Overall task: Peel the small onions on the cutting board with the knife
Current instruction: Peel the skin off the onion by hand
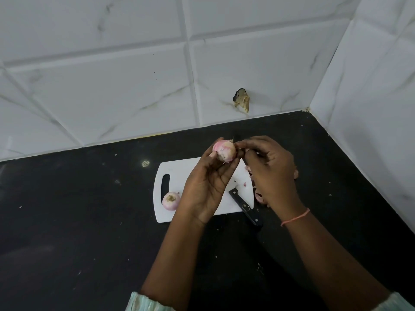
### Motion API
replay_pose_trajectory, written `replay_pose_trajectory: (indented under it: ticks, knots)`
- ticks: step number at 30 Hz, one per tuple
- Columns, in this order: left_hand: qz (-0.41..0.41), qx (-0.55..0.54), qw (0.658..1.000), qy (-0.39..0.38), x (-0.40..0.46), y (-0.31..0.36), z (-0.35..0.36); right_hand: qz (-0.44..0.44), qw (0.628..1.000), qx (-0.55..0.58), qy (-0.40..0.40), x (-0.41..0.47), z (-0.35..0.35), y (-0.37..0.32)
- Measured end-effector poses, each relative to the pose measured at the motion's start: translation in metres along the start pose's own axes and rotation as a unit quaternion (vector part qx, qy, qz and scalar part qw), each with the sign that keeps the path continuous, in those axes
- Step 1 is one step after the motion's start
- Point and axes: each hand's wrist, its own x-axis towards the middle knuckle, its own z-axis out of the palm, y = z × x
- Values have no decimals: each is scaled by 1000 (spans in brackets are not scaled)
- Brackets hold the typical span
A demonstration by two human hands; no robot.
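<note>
Head view. Your left hand [207,182] is raised above the cutting board [179,171], its fingers curled round a small onion [224,151] that shows pale pink, mostly bare flesh. Your right hand [267,167] meets it from the right, thumb and fingertips pinching at the top edge of the same onion, where a shred of skin stands up; the other fingers of that hand are bent inward. A thin pink band [295,217] circles the right wrist.

Below and between your hands lies the knife [246,207], untouched, its black handle running off the board's near right corner onto the dark surface [89,221]; most of its blade is hidden under your left hand. A second onion [171,200], root end up, rests on the board just left of your left wrist, beside the board's handle slot. Pink peelings [258,195] lie beneath your right hand at the board's right edge, partly hidden by it. Small flecks are scattered over the surface around both forearms. Beyond your hands, white tiled walls [112,75] meet in a corner, one tile bearing a chipped, dark-edged hole [242,100].
</note>
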Motion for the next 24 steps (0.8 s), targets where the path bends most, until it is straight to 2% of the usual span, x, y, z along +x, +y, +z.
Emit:
replay_pose_trajectory:
  ticks: [5, 12, 16, 24]
  knots:
    - [8, 15, 1000, 19, 3, 0, 0, -8, 998, 33, -50, -3, 1, -8]
    - [36, 54, 995, 72, 2, -5, 6, -72, 996, -47, -36, -5, 4, -1]
    - [64, 104, 990, 70, 0, -8, 5, -82, 994, -58, -33, -7, 7, 0]
    - [67, 64, 994, 64, -2, -6, 4, -78, 993, -77, -42, -6, 7, 2]
